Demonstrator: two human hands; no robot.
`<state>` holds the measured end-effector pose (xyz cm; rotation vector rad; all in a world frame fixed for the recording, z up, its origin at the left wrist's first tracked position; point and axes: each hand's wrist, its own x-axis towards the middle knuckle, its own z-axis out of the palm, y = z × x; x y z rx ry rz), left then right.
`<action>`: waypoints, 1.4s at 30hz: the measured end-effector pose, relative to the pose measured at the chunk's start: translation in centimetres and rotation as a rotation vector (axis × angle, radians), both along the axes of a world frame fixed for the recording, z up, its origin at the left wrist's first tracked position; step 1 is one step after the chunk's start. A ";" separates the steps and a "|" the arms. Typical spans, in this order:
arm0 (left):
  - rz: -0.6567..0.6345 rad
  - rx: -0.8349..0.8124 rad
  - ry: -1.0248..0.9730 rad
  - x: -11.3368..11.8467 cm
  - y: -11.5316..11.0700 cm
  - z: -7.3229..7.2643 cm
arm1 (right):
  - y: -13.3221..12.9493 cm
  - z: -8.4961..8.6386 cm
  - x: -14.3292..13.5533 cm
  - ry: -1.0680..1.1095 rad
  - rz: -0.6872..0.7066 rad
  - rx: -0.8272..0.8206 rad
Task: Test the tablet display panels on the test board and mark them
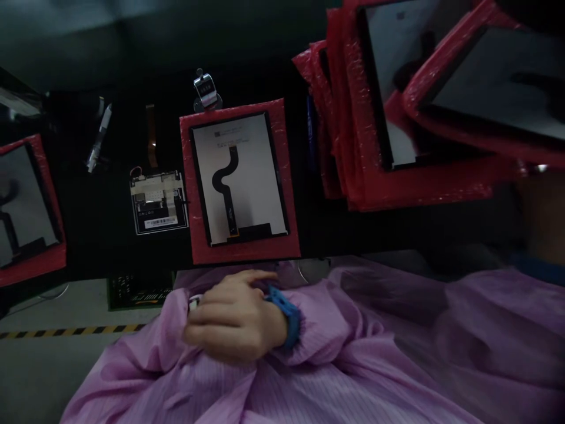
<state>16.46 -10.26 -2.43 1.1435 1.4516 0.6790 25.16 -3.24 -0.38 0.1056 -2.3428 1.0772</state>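
Observation:
My right hand (233,321), with a blue band at the wrist, lies in front of my body below the table edge. Its fingers point left, pressed together and folded over my left hand. Most of my left hand (265,275) is hidden beneath it; only a finger shows above. Nearest to both hands is a display panel (256,188) with a black S-shaped flex cable (227,182), lying flat on a red padded sheet (247,253). Left of it sits a small opened device (159,203) with a taped circuit area and a label. Neither hand touches these parts.
A metal counter (206,89) stands behind the panel. Further left lie an orange flex strip (151,138), a white pen-like tool (100,137) and another panel (26,200). Right are a blue pen (311,132), stacked red sheets (375,197) with panels, and another person's forearm (542,218).

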 end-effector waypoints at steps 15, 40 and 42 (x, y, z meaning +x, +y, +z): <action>0.522 0.223 1.231 -15.4 11.2 5.3 | 16.0 2.1 -5.5 -0.606 -0.600 0.570; 0.573 0.663 0.587 -20.0 11.9 2.8 | 13.5 -0.5 -5.2 -0.410 -0.426 0.000; 0.510 0.662 0.508 -19.6 11.7 2.9 | 13.6 -0.7 -5.3 -0.300 -0.426 -0.157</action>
